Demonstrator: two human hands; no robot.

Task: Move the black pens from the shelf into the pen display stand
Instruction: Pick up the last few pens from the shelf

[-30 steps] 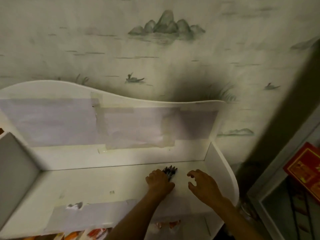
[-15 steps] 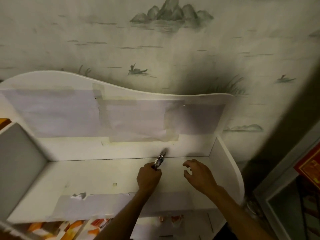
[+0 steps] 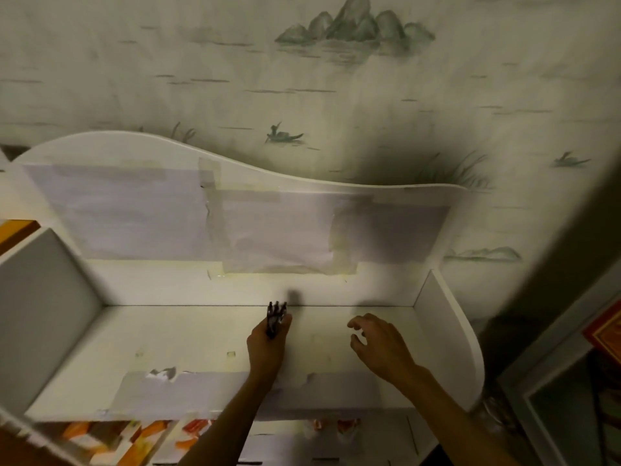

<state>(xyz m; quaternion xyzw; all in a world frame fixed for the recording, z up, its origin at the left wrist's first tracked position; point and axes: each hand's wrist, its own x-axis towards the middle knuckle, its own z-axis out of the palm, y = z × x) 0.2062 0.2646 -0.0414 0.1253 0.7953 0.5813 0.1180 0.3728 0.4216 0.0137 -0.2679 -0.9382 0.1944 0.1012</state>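
Observation:
My left hand (image 3: 267, 346) grips a bundle of several black pens (image 3: 275, 316), whose ends stick up past my fingers toward the shelf's back panel. The hand hovers over the white shelf (image 3: 188, 341) near its middle. My right hand (image 3: 378, 344) floats to the right over the shelf board, fingers loosely curled and holding nothing. No pen display stand is in view.
The shelf has a wavy back panel (image 3: 235, 169) with taped paper, a left divider (image 3: 43, 304) and a rounded right side wall (image 3: 450, 334). Colourful items (image 3: 144, 435) sit on the level below. A glass-fronted cabinet (image 3: 571, 398) stands at the right.
My left hand has lifted the pen bundle off the shelf board and turned it upright. My right hand has drifted slightly away from it, still holding nothing.

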